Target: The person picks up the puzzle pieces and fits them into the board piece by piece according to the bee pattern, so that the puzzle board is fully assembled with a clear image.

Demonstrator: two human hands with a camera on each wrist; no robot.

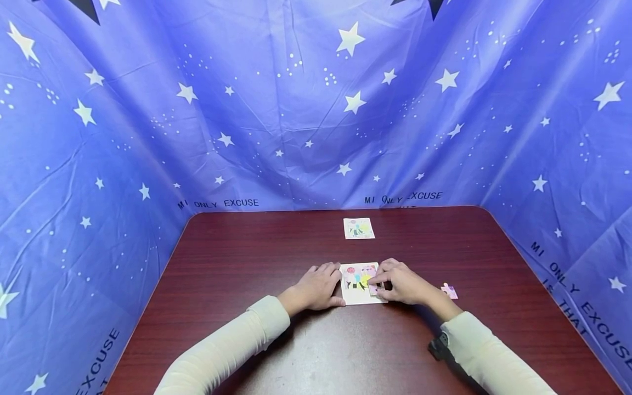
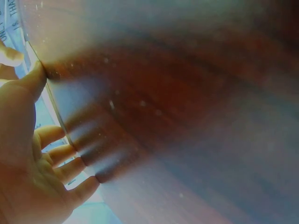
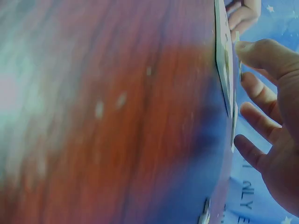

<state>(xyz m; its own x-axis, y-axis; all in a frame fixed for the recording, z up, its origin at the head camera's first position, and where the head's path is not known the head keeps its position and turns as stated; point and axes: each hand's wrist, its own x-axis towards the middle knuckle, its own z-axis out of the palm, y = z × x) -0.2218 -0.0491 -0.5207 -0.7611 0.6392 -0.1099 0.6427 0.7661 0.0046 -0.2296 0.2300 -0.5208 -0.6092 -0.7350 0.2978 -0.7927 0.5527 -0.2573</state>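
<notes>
A square puzzle board (image 1: 357,299) with a pale border and a colourful picture lies flat on the table between both hands. My left hand (image 1: 318,288) rests at its left edge, fingers fairly straight and spread; the left wrist view shows their tips on the tabletop side. Over the board's right part, my right hand (image 1: 402,282) pinches a puzzle piece (image 1: 373,291) between thumb and fingers. Seen edge-on in the right wrist view, that piece (image 3: 240,70) stands tilted at the board (image 3: 219,51). Fingers hide much of it.
A loose pink and purple puzzle piece (image 1: 450,291) lies right of the board, beside the right forearm. Farther back on the dark red table (image 1: 247,241) is a square picture card (image 1: 359,229). Blue star-printed cloth (image 1: 296,109) hangs around the table's back and sides.
</notes>
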